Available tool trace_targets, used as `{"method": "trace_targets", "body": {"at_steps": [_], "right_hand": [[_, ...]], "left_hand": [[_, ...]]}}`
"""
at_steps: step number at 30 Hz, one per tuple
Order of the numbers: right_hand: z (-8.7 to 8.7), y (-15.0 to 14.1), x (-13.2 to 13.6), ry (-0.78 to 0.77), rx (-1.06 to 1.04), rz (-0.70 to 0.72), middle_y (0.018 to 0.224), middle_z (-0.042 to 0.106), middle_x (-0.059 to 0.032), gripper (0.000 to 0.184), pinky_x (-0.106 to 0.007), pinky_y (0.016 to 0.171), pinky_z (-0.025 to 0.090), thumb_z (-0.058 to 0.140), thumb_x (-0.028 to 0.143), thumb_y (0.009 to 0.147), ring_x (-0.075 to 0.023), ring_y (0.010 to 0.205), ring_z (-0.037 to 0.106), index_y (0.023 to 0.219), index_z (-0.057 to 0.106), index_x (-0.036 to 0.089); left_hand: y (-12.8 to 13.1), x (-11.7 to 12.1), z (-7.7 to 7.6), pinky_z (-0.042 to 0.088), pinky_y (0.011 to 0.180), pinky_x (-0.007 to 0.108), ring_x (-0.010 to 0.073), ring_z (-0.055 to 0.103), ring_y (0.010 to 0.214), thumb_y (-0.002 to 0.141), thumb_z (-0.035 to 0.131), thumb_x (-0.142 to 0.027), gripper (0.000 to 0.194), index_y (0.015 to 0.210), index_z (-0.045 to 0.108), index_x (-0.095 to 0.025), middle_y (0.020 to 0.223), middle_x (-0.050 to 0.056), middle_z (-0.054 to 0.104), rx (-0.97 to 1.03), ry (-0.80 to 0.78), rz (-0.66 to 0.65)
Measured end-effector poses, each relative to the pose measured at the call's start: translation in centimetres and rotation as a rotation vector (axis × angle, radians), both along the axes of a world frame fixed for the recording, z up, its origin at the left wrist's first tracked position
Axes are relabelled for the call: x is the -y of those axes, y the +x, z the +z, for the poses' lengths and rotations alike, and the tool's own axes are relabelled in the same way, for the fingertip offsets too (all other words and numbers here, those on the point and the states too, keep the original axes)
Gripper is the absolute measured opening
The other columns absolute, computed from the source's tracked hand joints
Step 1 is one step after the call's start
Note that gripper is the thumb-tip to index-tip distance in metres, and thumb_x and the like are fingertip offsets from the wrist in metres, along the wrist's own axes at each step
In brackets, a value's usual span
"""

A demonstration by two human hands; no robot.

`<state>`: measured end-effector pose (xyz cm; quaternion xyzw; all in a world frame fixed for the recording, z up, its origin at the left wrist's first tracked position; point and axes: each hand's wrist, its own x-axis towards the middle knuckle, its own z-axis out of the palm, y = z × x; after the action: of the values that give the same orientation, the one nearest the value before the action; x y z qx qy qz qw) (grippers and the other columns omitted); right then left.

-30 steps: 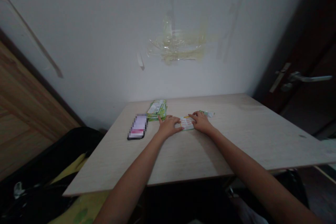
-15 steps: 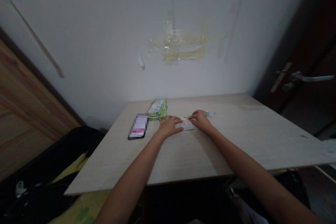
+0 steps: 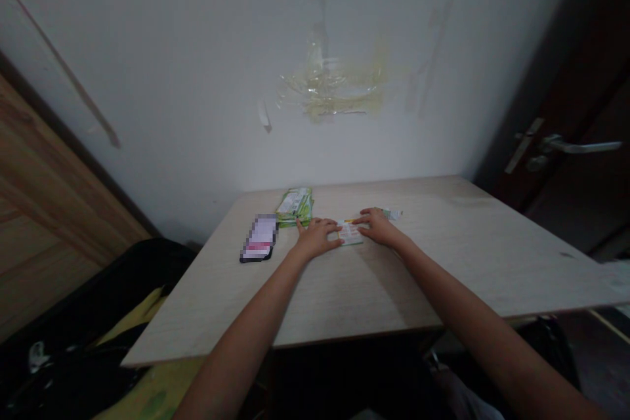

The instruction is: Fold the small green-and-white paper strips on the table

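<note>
A small flat packet [image 3: 350,234] with a printed white face and a yellow strip along its top lies on the table between my hands. My left hand [image 3: 317,237] rests at the packet's left edge, fingers spread, thumb and fingertips touching it. On the other side my right hand [image 3: 382,228] has its fingers stretched apart over the packet's right edge. Part of that edge is hidden under the fingertips. Just behind the right hand lies a small whitish-green wrapper [image 3: 392,214], partly covered. A stack of green packets [image 3: 295,205] sits beyond my left hand.
A phone [image 3: 260,237] with a blurred-out screen lies left of the stack. The pale wooden table [image 3: 335,302] meets a wall [image 3: 207,79] with peeling clear tape [image 3: 339,88]. A door handle [image 3: 581,145] shows at the right, dark bags [image 3: 98,302] at the lower left.
The right hand's fingers have spread a little and shifted slightly at the packet's upper right edge. My left hand and the packet stay nearly in place.
</note>
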<state>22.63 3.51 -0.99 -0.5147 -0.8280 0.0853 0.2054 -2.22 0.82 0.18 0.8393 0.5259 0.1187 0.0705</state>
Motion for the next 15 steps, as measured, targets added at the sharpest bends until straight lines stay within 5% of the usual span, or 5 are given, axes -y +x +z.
{"method": "trace_targets", "body": {"at_steps": [15], "right_hand": [[-0.2,1.7,-0.2,-0.179,0.021,0.101,0.155,0.042,-0.0134,0.058,-0.049,0.118,0.029,0.07,0.038,0.084,-0.0304,0.142,0.041,0.14,0.059,0.026]], "left_hand": [[0.1,0.2,0.3,0.003,0.117,0.071,0.0335,0.039,0.139,0.087,0.056,-0.065,0.049,0.13,0.063,-0.043,0.148,-0.001,0.054,-0.021,-0.009,0.001]]}}
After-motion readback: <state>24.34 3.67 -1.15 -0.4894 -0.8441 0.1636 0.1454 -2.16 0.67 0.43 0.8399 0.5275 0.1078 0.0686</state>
